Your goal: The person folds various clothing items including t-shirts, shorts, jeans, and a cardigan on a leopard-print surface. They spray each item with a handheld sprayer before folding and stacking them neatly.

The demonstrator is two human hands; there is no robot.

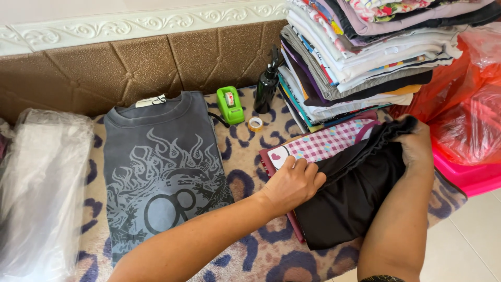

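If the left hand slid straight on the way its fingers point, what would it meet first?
The left hand points up and right across the black garment. Going on, it would likely first meet the pink checked cloth, then the clothes stack; depth is unclear.

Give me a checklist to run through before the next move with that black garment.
1. Left hand on black garment: ok.
2. Right hand grips its ruffled edge: ok.
3. Garment flat and smooth: not ok, bunched up.
4. Checked garment underneath lies undisturbed: cannot tell, mostly covered.
5. Grey T-shirt clear of the hands: ok.
6. Clothes stack stands steady: cannot tell.
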